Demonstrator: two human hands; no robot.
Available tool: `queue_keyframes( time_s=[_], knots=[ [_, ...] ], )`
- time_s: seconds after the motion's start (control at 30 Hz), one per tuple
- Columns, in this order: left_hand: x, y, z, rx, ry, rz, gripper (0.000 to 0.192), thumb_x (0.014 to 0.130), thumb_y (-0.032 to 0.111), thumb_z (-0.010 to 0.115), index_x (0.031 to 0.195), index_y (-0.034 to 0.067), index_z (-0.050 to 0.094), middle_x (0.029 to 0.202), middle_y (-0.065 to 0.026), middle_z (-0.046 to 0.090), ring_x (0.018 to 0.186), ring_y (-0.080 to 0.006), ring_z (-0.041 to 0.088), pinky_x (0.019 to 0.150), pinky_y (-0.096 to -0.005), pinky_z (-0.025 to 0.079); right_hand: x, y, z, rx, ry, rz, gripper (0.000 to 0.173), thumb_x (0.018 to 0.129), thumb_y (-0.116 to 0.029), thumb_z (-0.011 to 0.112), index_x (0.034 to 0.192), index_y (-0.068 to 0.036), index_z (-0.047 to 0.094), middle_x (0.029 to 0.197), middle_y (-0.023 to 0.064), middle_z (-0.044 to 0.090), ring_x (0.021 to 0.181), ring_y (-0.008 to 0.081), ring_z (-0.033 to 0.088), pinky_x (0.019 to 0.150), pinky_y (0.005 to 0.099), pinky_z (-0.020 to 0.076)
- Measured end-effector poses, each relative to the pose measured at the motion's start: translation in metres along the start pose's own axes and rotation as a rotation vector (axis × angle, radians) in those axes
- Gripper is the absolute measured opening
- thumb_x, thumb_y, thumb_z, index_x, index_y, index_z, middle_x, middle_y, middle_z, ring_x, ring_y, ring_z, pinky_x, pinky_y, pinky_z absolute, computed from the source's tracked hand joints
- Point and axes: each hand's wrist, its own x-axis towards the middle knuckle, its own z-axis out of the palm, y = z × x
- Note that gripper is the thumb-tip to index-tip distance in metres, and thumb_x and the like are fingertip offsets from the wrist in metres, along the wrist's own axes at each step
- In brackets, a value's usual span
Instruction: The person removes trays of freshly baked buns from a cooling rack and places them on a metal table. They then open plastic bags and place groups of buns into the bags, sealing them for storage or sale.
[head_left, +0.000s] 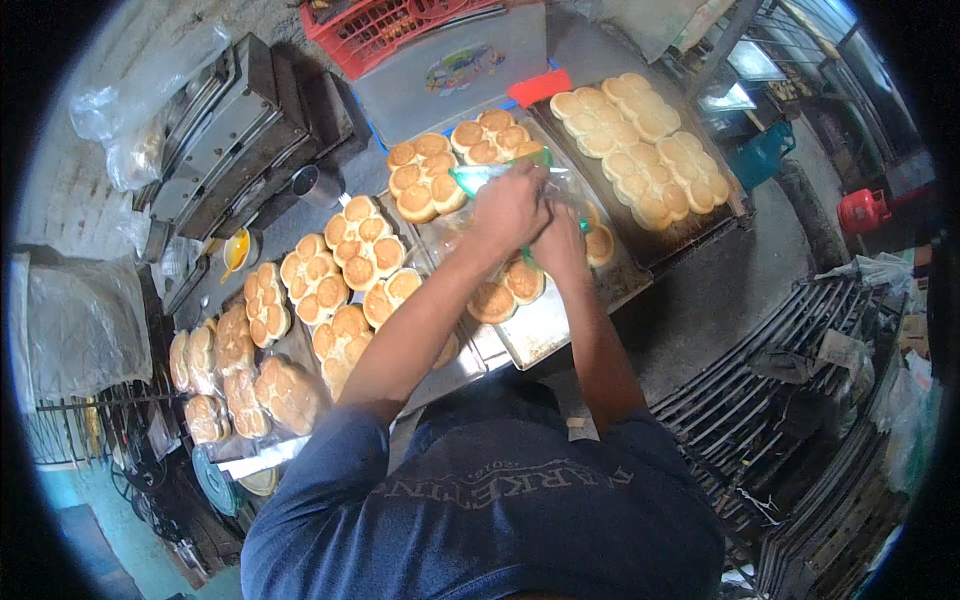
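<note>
My left hand and my right hand meet over a metal baking tray, gripping a clear plastic bag with green print. The fingertips are partly hidden behind the hands, as is most of the bag. Under and beside my hands lies a cluster of browned bread rolls, partly covered by my right hand. Two more roll clusters sit just beyond: one to the left and one behind the bag.
Unwrapped roll clusters line the left side, with plastic-wrapped ones at the far end. Paler clusters rest on a dark tray at right. A metal cup, a yellow-filled bowl and a red crate stand behind.
</note>
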Motion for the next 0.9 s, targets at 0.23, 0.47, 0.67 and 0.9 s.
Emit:
queue_keyframes(
  time_s=[0.23,0.47,0.67,0.9],
  knots=[
    [-0.028,0.033,0.002,-0.018,-0.053,0.125,0.029,0.079,0.010,0.067,0.108,0.008,0.067,0.108,-0.0132,0.065,0.082,-0.0403,0.069,0.069,-0.0504,0.058,0.084,0.042,0.001,-0.218,-0.243,0.104,0.045,0.090,-0.021,0.067,0.131,-0.004,0.063,0.136,0.0254,0.061,0.126,0.0428,0.058,0.106,0.0482,0.0465],
    [-0.026,0.033,-0.001,-0.024,-0.028,0.184,0.025,0.081,0.009,0.068,0.106,0.009,0.065,0.107,-0.0122,0.065,0.083,-0.0387,0.070,0.068,-0.0504,0.057,0.110,0.050,0.017,-0.196,-0.385,0.094,0.041,0.092,-0.026,0.066,0.127,-0.005,0.066,0.130,0.0261,0.064,0.122,0.0432,0.061,0.107,0.0486,0.0466],
    [-0.008,0.028,-0.001,-0.121,0.049,0.040,0.020,0.086,0.011,0.066,0.106,0.007,0.066,0.103,-0.0154,0.067,0.086,-0.0408,0.069,0.072,-0.0518,0.056,0.088,0.077,0.028,-0.132,-0.348,0.055,0.039,0.094,-0.030,0.065,0.124,-0.007,0.069,0.125,0.0267,0.068,0.119,0.0435,0.064,0.107,0.0490,0.0466],
    [0.000,0.000,0.000,-0.258,0.105,-0.173,0.019,0.096,0.021,0.063,0.098,0.003,0.069,0.098,-0.0208,0.071,0.088,-0.0440,0.068,0.077,-0.0525,0.053,-0.081,0.058,-0.060,0.837,0.224,-0.018,0.044,0.089,-0.018,0.073,0.130,-0.003,0.064,0.128,0.0195,0.066,0.118,0.0367,0.064,0.104,0.0448,0.0494]
  ],
)
